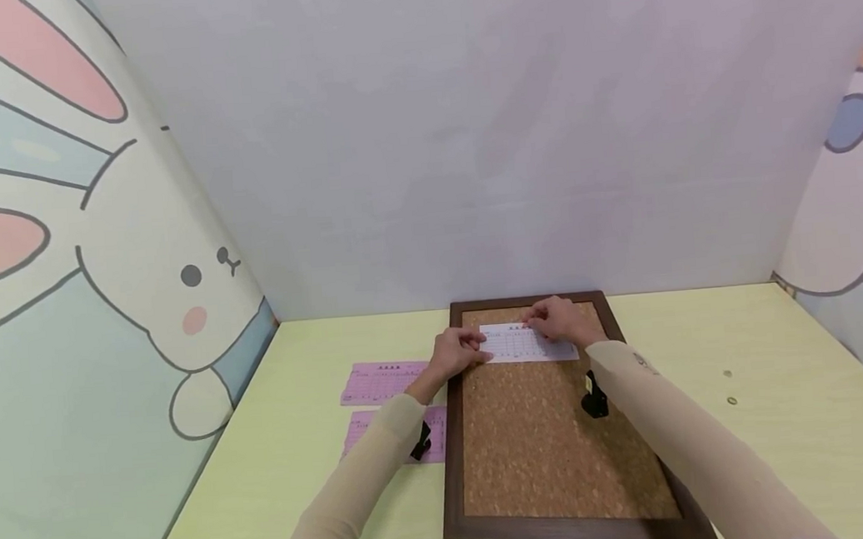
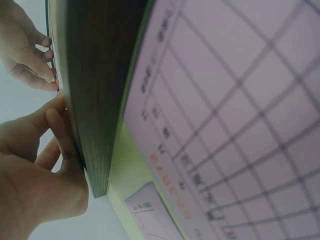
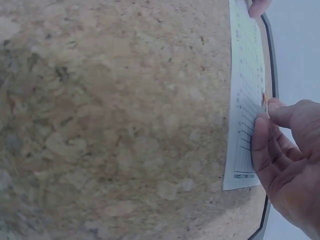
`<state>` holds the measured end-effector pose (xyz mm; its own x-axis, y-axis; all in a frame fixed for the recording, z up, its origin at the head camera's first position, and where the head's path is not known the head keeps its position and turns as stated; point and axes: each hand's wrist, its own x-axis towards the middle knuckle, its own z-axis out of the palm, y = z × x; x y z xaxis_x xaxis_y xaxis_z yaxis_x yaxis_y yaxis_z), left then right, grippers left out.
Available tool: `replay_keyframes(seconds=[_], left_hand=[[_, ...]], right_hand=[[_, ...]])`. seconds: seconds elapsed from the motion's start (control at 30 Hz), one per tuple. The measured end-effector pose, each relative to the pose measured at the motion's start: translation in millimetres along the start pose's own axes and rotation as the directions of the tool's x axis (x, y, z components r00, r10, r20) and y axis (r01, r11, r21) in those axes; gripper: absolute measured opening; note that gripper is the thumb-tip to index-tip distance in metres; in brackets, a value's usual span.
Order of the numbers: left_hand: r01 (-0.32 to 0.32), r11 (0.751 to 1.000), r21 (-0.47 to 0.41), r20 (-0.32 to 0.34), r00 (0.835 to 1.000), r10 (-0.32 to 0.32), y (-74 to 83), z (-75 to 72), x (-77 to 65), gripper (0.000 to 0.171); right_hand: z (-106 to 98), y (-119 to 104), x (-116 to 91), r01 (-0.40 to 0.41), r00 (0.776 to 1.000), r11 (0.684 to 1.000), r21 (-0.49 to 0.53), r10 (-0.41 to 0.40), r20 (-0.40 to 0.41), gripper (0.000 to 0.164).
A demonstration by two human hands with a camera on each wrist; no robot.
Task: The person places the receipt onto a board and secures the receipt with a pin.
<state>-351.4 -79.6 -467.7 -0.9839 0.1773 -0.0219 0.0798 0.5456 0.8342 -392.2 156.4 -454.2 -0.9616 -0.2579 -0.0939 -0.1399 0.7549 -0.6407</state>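
A white printed form (image 1: 512, 346) lies across the top of a cork board (image 1: 556, 444) with a dark wooden frame. At the form's left edge, my left hand (image 1: 455, 352) rests its thumb and fingers on the paper, holding it flat. My right hand (image 1: 558, 321) is over the form's upper edge, right of its middle. Between its thumb and fingertips it pinches a small orange-red pin (image 3: 265, 97), mostly hidden by the fingers. In the left wrist view both hands appear beyond the dark frame edge (image 2: 100, 90).
Two pink printed forms, an upper one (image 1: 379, 382) and a lower one (image 1: 360, 429), lie left of the board, partly under my left arm. Two small rings (image 1: 732, 400) lie on the pale yellow table (image 1: 803, 427) at right. A pale wall (image 1: 430, 136) stands behind.
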Motion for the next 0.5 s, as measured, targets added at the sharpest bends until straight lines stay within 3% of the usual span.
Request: replay_keyframes(seconds=[0.17, 0.5], left_hand=[[0.003, 1.0, -0.006, -0.002, 1.0, -0.003, -1.0, 0.8, -1.0, 0.025], [0.002, 1.0, -0.009, -0.004, 1.0, -0.002, 0.0, -0.4, -1.5, 0.025]], right_hand=[[4.2, 3.7, 0.7, 0.019, 1.0, 1.0, -0.022, -0.019, -0.005, 0.019], [4.1, -0.1, 2.4, -0.018, 1.0, 1.0, -0.017, 0.018, -0.007, 0.014]])
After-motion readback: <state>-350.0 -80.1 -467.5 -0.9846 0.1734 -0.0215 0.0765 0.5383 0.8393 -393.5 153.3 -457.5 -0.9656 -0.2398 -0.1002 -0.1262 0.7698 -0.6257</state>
